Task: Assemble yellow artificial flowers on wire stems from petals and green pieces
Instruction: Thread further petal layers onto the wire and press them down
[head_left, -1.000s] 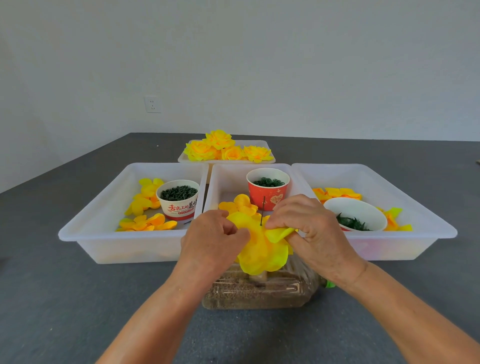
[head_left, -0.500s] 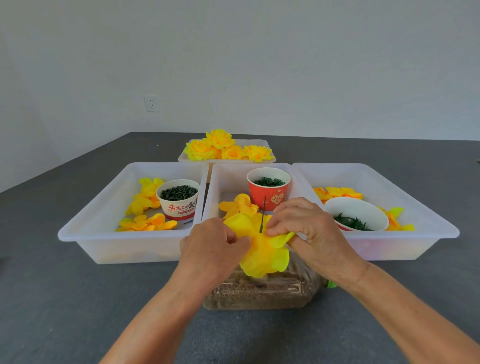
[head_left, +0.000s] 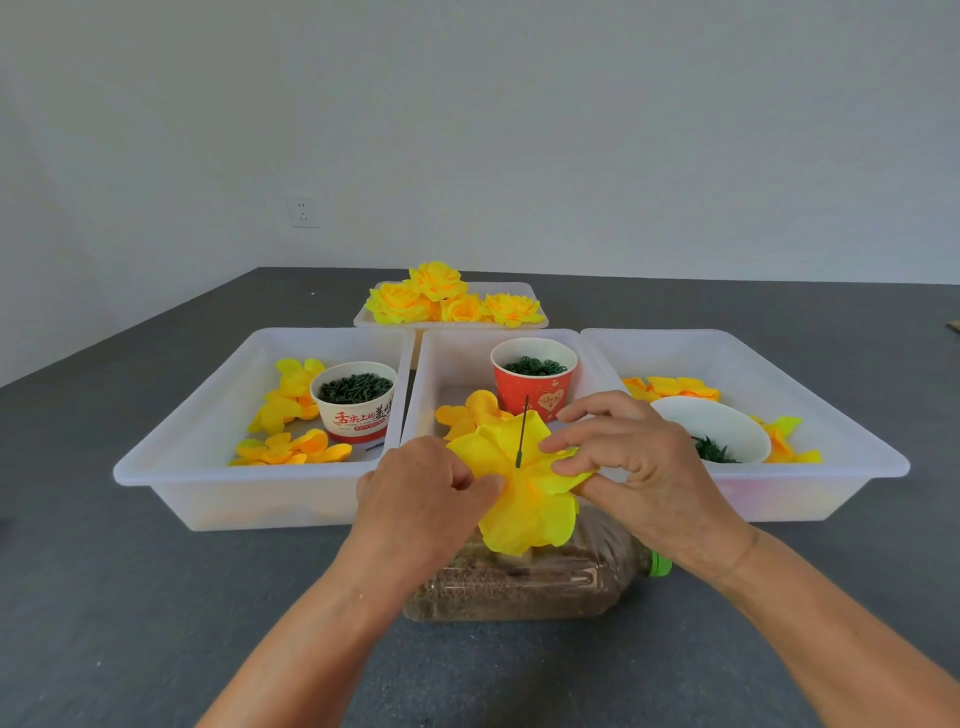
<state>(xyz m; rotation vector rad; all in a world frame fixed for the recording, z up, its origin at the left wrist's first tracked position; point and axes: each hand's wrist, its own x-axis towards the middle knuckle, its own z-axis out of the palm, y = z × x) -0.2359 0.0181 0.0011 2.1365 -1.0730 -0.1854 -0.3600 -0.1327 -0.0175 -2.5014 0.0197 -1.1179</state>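
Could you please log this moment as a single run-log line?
step: seating petal on stem | left hand: pinches yellow petal layer | right hand: pinches petal edge | wire stem: pokes up through centre

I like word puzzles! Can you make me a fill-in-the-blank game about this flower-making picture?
1. The red cup stands in the ____ tray of the three.
2. The wire stem pokes up through a big ____ petal piece.
3. Both the left hand and the right hand hold the ____.
4. The finished flowers sit in the ____ tray.

Missing words: middle; yellow; petal piece; far
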